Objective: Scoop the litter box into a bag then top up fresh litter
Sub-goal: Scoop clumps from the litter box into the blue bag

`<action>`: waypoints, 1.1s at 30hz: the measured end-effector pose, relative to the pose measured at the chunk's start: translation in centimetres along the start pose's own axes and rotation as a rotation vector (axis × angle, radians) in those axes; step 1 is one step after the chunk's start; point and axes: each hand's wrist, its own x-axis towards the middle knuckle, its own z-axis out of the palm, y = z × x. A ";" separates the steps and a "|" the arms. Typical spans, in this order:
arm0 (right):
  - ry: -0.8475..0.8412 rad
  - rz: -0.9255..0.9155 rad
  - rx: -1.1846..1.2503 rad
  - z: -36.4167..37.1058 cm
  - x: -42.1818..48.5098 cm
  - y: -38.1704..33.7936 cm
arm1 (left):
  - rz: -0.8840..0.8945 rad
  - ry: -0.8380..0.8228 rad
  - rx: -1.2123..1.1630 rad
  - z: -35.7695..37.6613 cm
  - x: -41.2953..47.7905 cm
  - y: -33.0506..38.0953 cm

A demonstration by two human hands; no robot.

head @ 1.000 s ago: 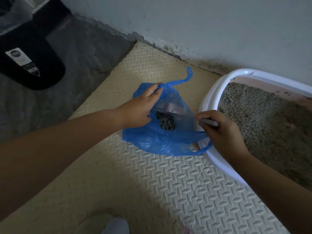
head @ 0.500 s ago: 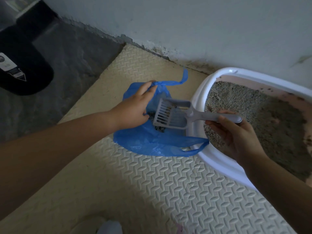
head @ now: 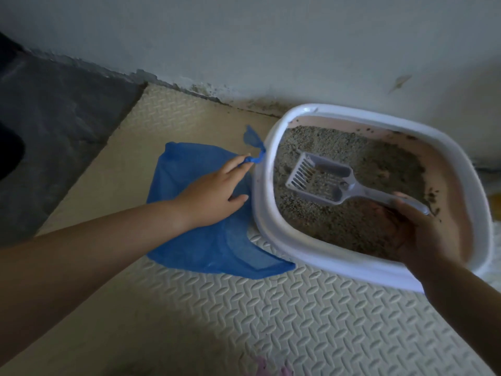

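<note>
Two arms outstretched: left hand (head: 211,196) palm-down, fingers pinch blue bag (head: 189,172) handle; right hand (head: 423,234) fingers clamp litter scoop (head: 320,180) inside litter box (head: 260,202).

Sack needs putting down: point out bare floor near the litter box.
Widest bare patch: the foam mat in front, bordered by the blue bag and the litter box's near rim. A smaller strip lies between bag and wall. Crowded: the bag-box gap, where the left hand holds the bag, and inside the box, with scoop and right hand.
</note>
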 end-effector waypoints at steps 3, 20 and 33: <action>0.073 -0.010 -0.031 -2.0 0.3 -0.2 | -0.024 -0.018 0.002 1.0 1.0 1.4; -0.198 -0.416 -1.741 -0.2 0.9 -3.2 | -0.010 0.038 -0.137 4.3 3.4 3.4; -0.287 -0.339 -1.627 4.9 7.2 2.2 | 0.018 0.050 -0.237 4.9 3.5 3.1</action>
